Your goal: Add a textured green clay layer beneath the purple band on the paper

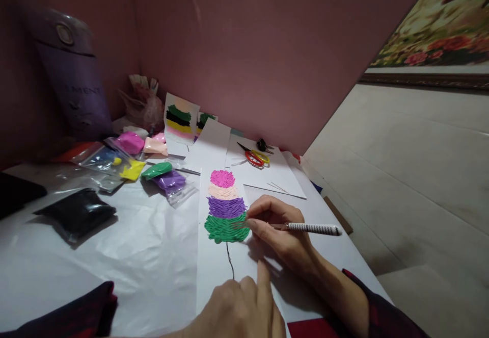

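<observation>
A white sheet of paper [214, 282] lies in front of me with a clay picture [225, 205] on it: bands of pink, peach, purple and green above a thin black line. My right hand [278, 228] pinches a thin tool with a white patterned handle [313, 229]; its tip touches the green band's right edge. My left hand [240, 310] rests on the lower part of the sheet, fingers curled, one finger pressing the paper down.
Bags of coloured clay [168, 179] lie at the back left, with a black bag [76, 213] nearer. Scissors [254, 157] and keys sit on other white sheets behind. Finished striped cards [179, 119] lean on the pink wall. The table edge runs along the right.
</observation>
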Demonstrator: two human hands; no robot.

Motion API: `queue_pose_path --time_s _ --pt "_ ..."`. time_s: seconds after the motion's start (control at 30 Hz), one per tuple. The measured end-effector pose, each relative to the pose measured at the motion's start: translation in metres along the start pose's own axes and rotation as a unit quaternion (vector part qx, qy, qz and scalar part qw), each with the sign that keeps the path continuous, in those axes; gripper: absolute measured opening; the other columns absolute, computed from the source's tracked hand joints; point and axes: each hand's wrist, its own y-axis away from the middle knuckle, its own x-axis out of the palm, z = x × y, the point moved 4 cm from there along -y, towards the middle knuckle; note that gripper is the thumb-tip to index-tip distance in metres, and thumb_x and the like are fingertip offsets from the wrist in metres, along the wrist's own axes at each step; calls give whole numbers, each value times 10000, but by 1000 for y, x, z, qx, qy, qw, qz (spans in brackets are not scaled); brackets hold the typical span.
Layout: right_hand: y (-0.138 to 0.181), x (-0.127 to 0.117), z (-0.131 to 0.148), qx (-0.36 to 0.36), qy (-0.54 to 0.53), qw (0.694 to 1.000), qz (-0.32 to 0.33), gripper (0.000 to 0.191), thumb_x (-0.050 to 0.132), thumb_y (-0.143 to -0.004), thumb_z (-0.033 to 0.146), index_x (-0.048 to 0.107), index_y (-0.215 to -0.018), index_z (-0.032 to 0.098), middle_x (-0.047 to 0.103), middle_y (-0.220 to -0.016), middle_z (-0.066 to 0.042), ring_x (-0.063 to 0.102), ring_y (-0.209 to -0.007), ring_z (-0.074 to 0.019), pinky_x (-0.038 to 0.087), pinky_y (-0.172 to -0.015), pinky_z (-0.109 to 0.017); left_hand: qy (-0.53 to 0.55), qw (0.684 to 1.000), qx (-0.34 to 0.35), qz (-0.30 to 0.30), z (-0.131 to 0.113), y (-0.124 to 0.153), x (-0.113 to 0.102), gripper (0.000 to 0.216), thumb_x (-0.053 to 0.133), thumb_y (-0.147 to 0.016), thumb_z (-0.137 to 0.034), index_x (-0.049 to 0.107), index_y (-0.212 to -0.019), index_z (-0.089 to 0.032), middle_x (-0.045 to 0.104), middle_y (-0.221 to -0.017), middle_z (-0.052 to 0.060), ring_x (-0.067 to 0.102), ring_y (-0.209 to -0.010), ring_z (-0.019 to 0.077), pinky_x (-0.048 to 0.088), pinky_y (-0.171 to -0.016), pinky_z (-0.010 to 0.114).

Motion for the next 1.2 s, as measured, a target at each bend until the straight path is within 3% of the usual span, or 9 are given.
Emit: queue_pose_path --time_s 0.17,0.27,0.37,0.47,0.67,0.83,1.03,1.13,1.2 --pt "7 0 7 -70 -53 996 -6 99 705 -789 190 615 -748 198 543 -739 17 514 -566 -109 434 -506 -245 144 985 -90 -35 24 -7 -17 266 396 -837 -14 578 -719 -168 632 -597 40 572 -470 173 471 -363 254" --pt "9 -1 11 -101 -60 993 7 102 694 -811 197 601 -770 209 550 -726 14 515 -611 -125 440 -539 -249 116 968 -194 -105 47 -10 -22 284 348 -913 -61 574 -1084 -53 678 -977 203 678 -781 250 597 -559 348" --pt "9 -2 15 -101 -69 992 13 151 694 -826 238 576 -736 207 559 -722 9 535 -610 -130 464 -542 -254 102 976 -169 -97 54 -13 -16 352 337 -895 -8 483 -1212 34 686 -950 217 682 -832 260 612 -612 360" --pt "10 -2 19 -94 -66 993 2 220 724 -806 269 557 -680 201 570 -706 5 554 -609 -132 480 -546 -258 87 981 -139 -98 54 -13 -11 334 366 -899 4 474 -1212 42 680 -760 134 661 -692 230 592 -537 342" --pt "11 0 21 -109 -92 990 10 203 722 -827 305 612 -698 193 595 -662 1 584 -576 -135 490 -543 -277 107 977 -170 -66 60 -10 -9 292 422 -912 -39 532 -1183 -33 614 -684 47 568 -547 189 499 -440 307" --pt "11 -9 29 -181 -70 980 -52 198 651 -883 380 683 -796 205 559 -681 6 545 -547 -122 472 -504 -277 126 976 -171 -48 68 -13 -17 259 417 -871 -9 659 -917 -91 572 -656 43 521 -497 178 423 -416 291" --pt "15 -7 26 -148 -69 986 -11 171 711 -834 382 707 -895 222 602 -724 11 558 -556 -100 485 -507 -242 141 977 -158 -24 78 -18 -19 292 405 -881 -44 661 -763 -118 584 -663 44 528 -515 147 409 -446 253" --pt "10 -11 13 -96 -93 991 -28 359 734 -767 496 688 -993 221 618 -716 8 570 -566 -114 486 -458 -225 209 940 -265 -50 99 -16 -25 234 492 -871 -130 643 -692 -138 593 -625 18 548 -531 128 433 -492 238" --pt "5 -13 1 -31 -99 994 -46 343 681 -809 517 690 -912 190 605 -659 13 536 -500 -88 455 -415 -193 309 864 -395 -45 116 -9 -25 196 576 -833 -212 629 -654 -152 591 -547 -9 563 -484 122 444 -467 223"
